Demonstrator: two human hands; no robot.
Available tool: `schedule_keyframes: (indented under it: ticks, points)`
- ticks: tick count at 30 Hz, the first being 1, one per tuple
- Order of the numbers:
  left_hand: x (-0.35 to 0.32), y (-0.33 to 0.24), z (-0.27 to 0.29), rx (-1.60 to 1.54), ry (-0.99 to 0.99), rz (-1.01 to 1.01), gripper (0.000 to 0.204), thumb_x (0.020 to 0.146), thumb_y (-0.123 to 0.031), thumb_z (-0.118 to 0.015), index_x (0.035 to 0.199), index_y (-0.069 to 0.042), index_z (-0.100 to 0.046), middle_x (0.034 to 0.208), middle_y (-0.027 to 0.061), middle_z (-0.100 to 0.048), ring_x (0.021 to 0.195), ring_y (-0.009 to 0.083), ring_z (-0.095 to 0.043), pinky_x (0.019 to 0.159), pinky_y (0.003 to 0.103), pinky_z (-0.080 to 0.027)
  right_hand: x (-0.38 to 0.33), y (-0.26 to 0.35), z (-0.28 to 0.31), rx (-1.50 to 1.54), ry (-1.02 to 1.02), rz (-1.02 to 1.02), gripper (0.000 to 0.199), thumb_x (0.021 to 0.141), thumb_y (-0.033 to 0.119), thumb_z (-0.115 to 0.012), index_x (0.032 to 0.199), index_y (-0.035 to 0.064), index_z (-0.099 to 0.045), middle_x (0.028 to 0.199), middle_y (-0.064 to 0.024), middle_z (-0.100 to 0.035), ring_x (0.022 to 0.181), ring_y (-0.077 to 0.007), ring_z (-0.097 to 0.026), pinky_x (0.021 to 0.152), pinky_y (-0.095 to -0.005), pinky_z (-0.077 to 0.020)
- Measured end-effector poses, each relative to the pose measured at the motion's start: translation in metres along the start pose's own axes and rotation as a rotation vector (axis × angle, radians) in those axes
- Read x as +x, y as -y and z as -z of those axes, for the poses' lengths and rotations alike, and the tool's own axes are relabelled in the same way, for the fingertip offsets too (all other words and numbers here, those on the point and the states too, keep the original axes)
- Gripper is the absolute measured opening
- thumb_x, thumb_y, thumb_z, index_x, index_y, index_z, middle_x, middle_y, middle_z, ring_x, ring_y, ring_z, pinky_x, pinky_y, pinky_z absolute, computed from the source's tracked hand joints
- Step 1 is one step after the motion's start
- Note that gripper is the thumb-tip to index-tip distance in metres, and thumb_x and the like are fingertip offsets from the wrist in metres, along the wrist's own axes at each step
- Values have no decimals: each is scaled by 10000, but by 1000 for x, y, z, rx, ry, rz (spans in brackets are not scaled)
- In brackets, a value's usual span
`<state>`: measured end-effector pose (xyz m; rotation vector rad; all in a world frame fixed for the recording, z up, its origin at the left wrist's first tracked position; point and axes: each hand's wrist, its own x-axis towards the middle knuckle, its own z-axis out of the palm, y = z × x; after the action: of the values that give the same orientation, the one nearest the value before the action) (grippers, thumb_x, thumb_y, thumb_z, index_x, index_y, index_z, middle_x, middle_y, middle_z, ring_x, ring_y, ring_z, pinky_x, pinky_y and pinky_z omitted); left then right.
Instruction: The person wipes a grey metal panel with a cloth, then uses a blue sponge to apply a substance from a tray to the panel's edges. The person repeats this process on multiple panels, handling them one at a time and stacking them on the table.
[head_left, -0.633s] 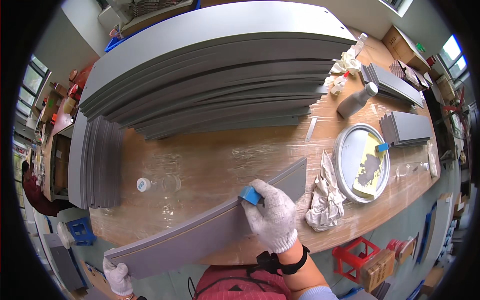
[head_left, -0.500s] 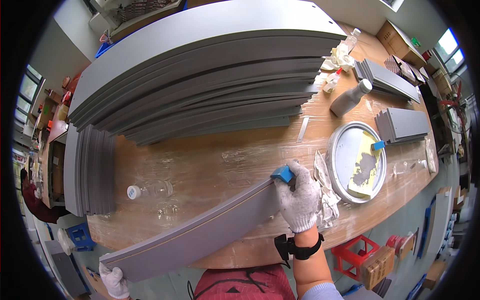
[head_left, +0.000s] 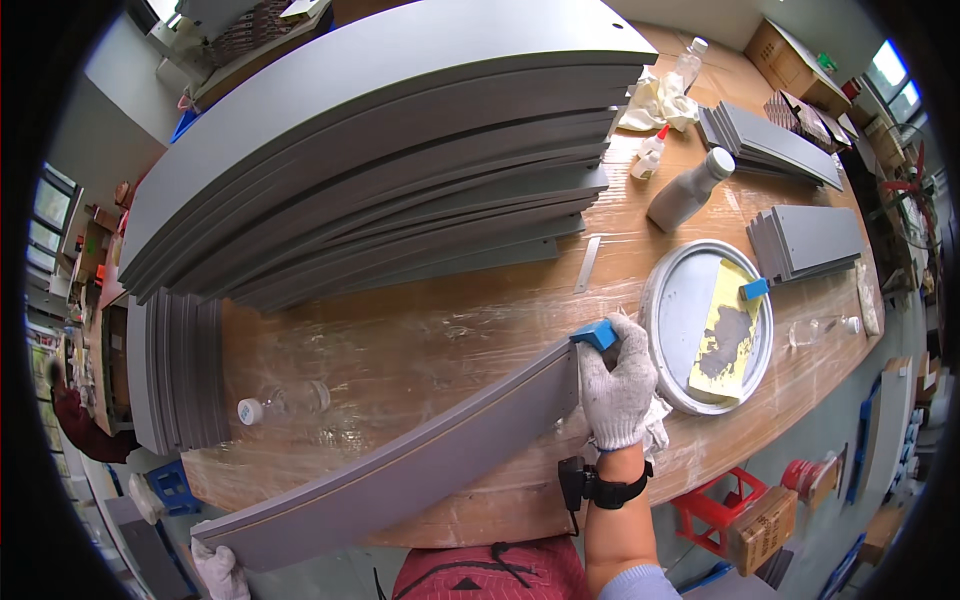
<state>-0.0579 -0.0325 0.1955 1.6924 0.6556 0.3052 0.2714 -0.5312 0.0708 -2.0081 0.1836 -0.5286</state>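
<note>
A long grey board (head_left: 410,475) stands on its edge, slanting from the lower left to the middle of the table, with a thin pale line along its face. Gloved in white, my left hand (head_left: 218,570) closes round its near left end. My right hand (head_left: 617,392), also gloved, pinches a small blue block (head_left: 596,334) against the top corner of the far right end. Just right of that hand lies a round grey lid (head_left: 655,280) bearing a yellow sheet (head_left: 738,285) smeared with grey and a second blue block (head_left: 754,289). A white rag (head_left: 656,425) is partly hidden behind my right hand.
Tall stacks of grey boards (head_left: 400,120) fill the back and left (head_left: 180,370). Smaller panels (head_left: 810,245), a grey bottle (head_left: 690,190), a red-tipped glue bottle (head_left: 650,155) and clear bottles (head_left: 290,400) stand or lie around. A red stool (head_left: 715,510) is beyond the right edge.
My right hand and the blue block have shifted right, closer to the lid, along with the board's right end. More of the rag is covered. The whole view has shifted slightly.
</note>
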Motion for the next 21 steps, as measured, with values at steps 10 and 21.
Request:
schedule_keyframes:
  ticks: [10, 21]
  points:
    - [-2, -16, 0, 48, -16, 25, 681, 828, -305, -855, 1325, -13, -493, 1191, 90, -652, 1058, 226, -661, 941, 381, -539, -28, 34, -13, 92, 118, 71, 360, 784, 58, -811, 1112, 28, -664, 892, -132, -707, 724, -265, -690, 666, -358, -556]
    - [0, -19, -3, 46, 54, -24, 607, 895, -287, -787, 1354, -15, -499, 1238, 96, -644, 1108, 226, -646, 986, 380, -520, -46, 67, -15, 95, 276, 294, 396, 781, 65, -806, 1143, 49, -645, 882, -138, -716, 690, -274, -680, 660, -364, -556]
